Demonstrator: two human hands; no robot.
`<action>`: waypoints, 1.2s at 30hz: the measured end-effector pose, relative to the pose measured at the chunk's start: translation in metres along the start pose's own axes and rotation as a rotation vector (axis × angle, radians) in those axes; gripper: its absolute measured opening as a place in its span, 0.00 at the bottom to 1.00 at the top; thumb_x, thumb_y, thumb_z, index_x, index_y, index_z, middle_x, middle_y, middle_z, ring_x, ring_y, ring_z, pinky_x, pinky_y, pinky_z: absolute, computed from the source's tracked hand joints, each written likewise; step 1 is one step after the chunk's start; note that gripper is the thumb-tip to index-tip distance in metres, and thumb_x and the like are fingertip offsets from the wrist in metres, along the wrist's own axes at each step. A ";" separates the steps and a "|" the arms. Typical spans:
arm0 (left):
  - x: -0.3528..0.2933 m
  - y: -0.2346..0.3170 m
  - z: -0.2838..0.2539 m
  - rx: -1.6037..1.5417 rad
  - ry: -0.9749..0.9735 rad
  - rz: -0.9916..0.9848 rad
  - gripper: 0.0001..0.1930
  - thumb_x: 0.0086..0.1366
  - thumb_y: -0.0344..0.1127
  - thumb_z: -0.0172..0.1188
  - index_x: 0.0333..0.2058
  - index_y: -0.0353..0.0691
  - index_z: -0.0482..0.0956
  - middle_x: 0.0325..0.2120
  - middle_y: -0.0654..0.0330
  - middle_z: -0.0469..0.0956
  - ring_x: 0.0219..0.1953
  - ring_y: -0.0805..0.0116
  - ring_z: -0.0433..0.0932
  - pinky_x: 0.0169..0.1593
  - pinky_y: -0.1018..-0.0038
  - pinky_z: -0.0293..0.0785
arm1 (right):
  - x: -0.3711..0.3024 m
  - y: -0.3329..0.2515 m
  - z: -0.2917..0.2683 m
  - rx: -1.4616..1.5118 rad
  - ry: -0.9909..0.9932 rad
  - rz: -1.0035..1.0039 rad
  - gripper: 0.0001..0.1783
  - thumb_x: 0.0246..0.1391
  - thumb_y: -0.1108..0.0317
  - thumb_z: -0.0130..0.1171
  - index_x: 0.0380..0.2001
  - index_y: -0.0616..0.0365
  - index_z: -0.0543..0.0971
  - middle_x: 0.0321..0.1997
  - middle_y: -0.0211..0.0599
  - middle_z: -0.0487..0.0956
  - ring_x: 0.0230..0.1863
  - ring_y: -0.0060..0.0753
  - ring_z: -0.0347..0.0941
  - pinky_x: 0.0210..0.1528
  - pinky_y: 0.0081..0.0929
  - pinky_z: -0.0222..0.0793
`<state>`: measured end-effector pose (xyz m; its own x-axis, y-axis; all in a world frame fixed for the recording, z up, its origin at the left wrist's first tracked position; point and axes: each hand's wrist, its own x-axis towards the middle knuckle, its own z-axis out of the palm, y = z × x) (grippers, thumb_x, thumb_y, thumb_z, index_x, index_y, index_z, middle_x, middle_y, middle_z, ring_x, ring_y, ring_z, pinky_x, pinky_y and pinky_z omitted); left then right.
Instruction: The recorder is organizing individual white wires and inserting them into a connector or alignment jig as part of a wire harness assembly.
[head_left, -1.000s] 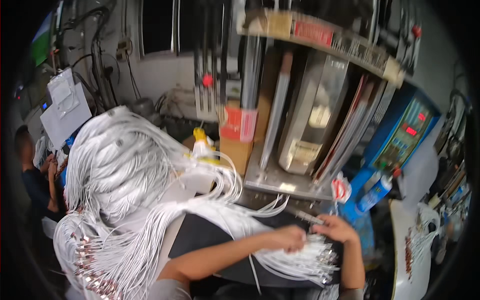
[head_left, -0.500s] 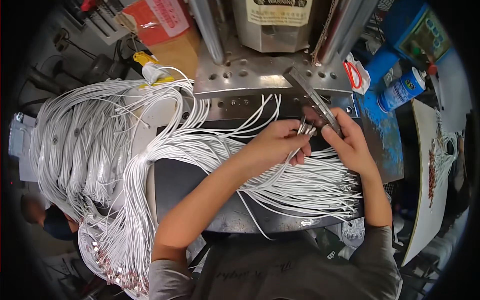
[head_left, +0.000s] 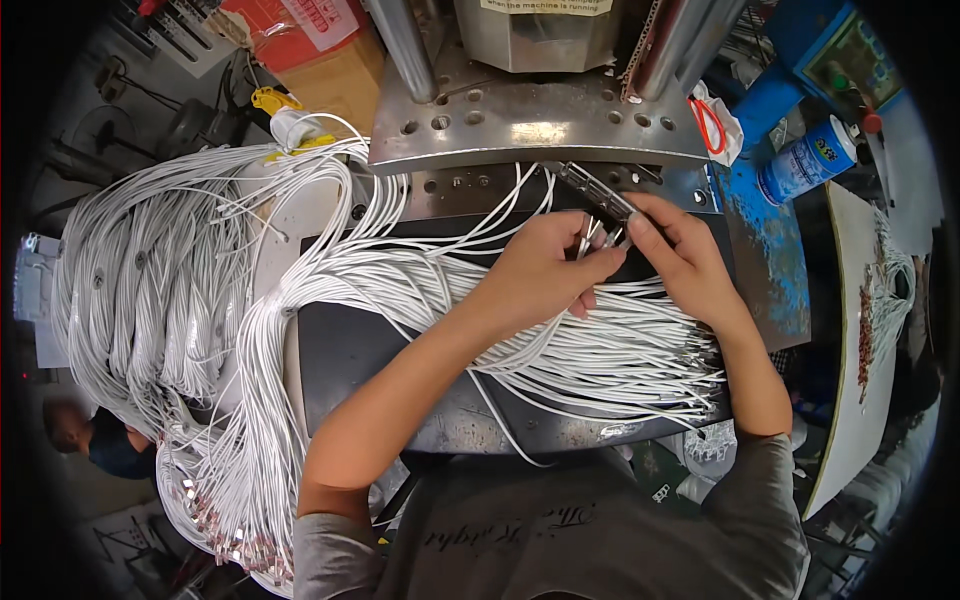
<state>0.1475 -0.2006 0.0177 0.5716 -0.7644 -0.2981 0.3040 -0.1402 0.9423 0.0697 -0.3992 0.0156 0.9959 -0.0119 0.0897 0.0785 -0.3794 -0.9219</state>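
Observation:
In front of the press, my left hand (head_left: 556, 262) is closed around a few white cables, whose metal-tipped ends (head_left: 594, 232) stick up between the fingers. My right hand (head_left: 682, 248) grips a narrow, dark metal bar (head_left: 596, 190) with slots along its face. The bar slants up and left toward the press opening, its lower end close by the cable tips. Whether the tips touch the bar cannot be made out. Under both hands a thick bundle of white cables (head_left: 590, 350) lies across the black work surface (head_left: 350, 360), metal ends at the right.
The steel press plate (head_left: 540, 135) and its columns rise just beyond my hands. A blue spray can (head_left: 808, 160) stands at right, near a white board (head_left: 850, 350). More coiled white cable (head_left: 150, 280) piles up at left. A person (head_left: 110, 440) is at far left.
The metal bar has swung lower and tilted further left, with its face turned more toward me. My hands have drawn closer together. The whole view has shifted slightly.

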 end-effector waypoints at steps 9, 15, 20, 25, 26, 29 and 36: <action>0.006 -0.008 0.002 -0.060 0.055 0.110 0.08 0.71 0.33 0.64 0.34 0.37 0.77 0.23 0.69 0.74 0.21 0.82 0.72 0.23 0.82 0.68 | 0.001 0.002 0.005 0.028 0.040 -0.034 0.22 0.75 0.62 0.49 0.60 0.68 0.76 0.45 0.30 0.81 0.45 0.17 0.72 0.52 0.19 0.68; 0.003 -0.003 0.005 -0.135 0.065 0.122 0.08 0.71 0.34 0.64 0.35 0.36 0.79 0.23 0.69 0.75 0.22 0.83 0.72 0.24 0.81 0.67 | 0.002 0.002 -0.001 0.189 0.037 0.067 0.21 0.74 0.62 0.52 0.59 0.68 0.77 0.47 0.30 0.82 0.46 0.18 0.73 0.53 0.20 0.68; 0.002 -0.002 0.000 -0.150 0.086 0.096 0.10 0.73 0.38 0.62 0.35 0.36 0.79 0.23 0.69 0.76 0.23 0.83 0.71 0.26 0.81 0.66 | 0.001 0.001 -0.003 0.260 0.091 0.113 0.21 0.68 0.64 0.62 0.57 0.67 0.78 0.47 0.31 0.83 0.48 0.19 0.76 0.54 0.19 0.70; 0.002 0.001 0.002 -0.158 0.025 0.101 0.14 0.76 0.42 0.58 0.34 0.38 0.79 0.22 0.70 0.76 0.23 0.83 0.71 0.27 0.81 0.64 | 0.000 -0.005 0.002 0.277 0.087 0.048 0.23 0.62 0.66 0.68 0.57 0.66 0.79 0.48 0.32 0.84 0.49 0.18 0.76 0.55 0.19 0.70; 0.002 0.000 0.002 -0.157 0.029 0.102 0.14 0.76 0.42 0.58 0.34 0.38 0.79 0.22 0.70 0.76 0.23 0.83 0.71 0.27 0.81 0.64 | 0.000 -0.006 0.003 0.274 0.080 0.041 0.23 0.61 0.67 0.69 0.56 0.66 0.79 0.47 0.32 0.84 0.49 0.18 0.76 0.55 0.19 0.70; 0.004 -0.005 0.002 -0.156 0.016 0.113 0.15 0.77 0.43 0.57 0.33 0.39 0.78 0.23 0.70 0.75 0.24 0.84 0.71 0.26 0.82 0.63 | 0.000 -0.006 -0.002 0.202 0.049 0.061 0.24 0.60 0.66 0.70 0.56 0.66 0.80 0.48 0.32 0.84 0.49 0.19 0.77 0.55 0.20 0.70; 0.005 -0.006 -0.004 -0.107 0.046 0.156 0.13 0.75 0.40 0.59 0.36 0.36 0.80 0.25 0.67 0.77 0.24 0.82 0.73 0.26 0.82 0.65 | -0.001 0.001 -0.011 0.242 0.173 0.121 0.22 0.60 0.67 0.69 0.55 0.66 0.81 0.48 0.33 0.85 0.49 0.20 0.77 0.56 0.20 0.71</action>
<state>0.1515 -0.2016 0.0095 0.6519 -0.7416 -0.1584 0.2868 0.0477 0.9568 0.0683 -0.4094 0.0186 0.9778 -0.2088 0.0175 -0.0112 -0.1352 -0.9908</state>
